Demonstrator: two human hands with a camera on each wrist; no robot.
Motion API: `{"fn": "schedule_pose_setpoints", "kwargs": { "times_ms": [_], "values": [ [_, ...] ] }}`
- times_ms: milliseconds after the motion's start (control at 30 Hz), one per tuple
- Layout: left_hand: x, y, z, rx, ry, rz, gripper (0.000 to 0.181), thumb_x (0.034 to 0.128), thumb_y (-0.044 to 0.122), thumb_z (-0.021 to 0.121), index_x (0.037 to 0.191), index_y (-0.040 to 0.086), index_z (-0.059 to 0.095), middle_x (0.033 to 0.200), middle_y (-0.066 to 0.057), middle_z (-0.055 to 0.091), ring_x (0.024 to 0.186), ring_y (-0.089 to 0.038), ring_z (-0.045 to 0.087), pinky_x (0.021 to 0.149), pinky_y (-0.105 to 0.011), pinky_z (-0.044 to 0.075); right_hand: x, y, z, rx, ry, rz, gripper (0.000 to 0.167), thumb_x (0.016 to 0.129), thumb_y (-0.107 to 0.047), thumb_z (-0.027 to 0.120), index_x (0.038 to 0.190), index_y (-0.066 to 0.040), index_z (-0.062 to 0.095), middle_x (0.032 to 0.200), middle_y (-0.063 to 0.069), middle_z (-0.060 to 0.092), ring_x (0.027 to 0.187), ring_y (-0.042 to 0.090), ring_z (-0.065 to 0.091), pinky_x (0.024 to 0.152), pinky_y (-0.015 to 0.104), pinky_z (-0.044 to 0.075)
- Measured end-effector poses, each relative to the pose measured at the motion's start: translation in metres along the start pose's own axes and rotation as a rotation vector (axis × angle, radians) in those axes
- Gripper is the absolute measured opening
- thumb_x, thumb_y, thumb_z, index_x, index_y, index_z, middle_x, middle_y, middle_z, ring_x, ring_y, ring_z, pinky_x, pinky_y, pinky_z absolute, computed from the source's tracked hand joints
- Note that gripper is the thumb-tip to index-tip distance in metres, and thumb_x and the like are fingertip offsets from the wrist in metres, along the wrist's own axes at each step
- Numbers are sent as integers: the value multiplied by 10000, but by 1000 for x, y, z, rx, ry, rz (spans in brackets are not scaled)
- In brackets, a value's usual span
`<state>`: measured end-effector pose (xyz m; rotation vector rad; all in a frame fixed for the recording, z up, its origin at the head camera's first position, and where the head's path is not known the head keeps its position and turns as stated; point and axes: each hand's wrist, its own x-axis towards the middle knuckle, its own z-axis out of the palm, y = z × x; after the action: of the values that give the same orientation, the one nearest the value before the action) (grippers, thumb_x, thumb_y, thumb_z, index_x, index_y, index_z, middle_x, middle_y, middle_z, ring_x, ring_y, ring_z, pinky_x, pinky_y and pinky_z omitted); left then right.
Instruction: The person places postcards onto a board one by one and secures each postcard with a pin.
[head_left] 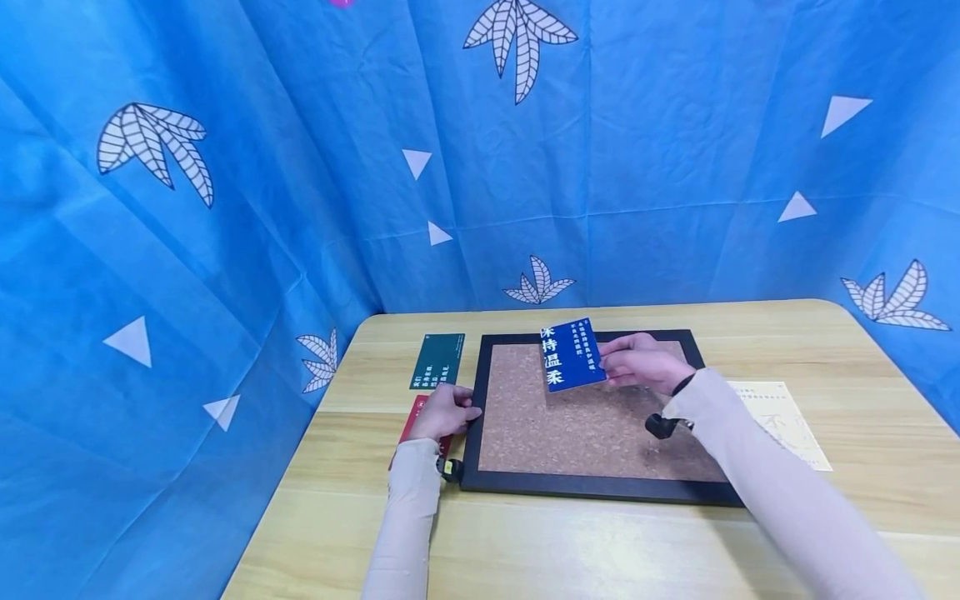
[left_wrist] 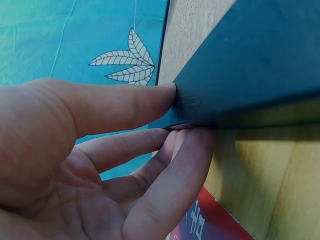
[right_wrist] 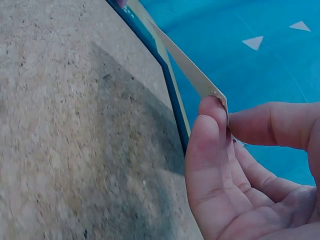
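A cork board point(head_left: 570, 437) in a black frame point(head_left: 585, 486) lies on the table. At its left side my left hand point(head_left: 446, 408) grips the frame edge; in the left wrist view the thumb is on the dark frame point(left_wrist: 250, 60) and fingers are under its edge. Above the board's upper part, my right hand point(head_left: 647, 364) pinches a blue card point(head_left: 573, 357) with white characters by its right edge. The right wrist view shows the card's pale back point(right_wrist: 187, 62) tilted over the cork point(right_wrist: 65, 130), its shadow falling there.
Left of the board lie a green card point(head_left: 441, 354) and a red card point(head_left: 415, 414), the red one partly under my left hand. A cream card point(head_left: 795, 425) is at the right, partly behind my right sleeve. Blue curtains point(head_left: 660, 167) surround the wooden table point(head_left: 360, 517).
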<state>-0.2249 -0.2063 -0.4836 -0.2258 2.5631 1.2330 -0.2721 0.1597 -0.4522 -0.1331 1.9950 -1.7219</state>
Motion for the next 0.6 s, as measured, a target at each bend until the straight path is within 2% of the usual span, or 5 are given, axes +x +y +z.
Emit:
{"fn": "schedule_pose_setpoints", "kwargs": {
  "times_ms": [600],
  "values": [
    [-2,1,-1,-1,4,-1,487,954,111,739,1417,28,613,1171,-135,673,1022,-269,698,948,-466,609,14,-1,29,-11,4,26,385,988,-26,602,1335,130,539,1000,84,774,829,149,741,821,332,637]
  ]
}}
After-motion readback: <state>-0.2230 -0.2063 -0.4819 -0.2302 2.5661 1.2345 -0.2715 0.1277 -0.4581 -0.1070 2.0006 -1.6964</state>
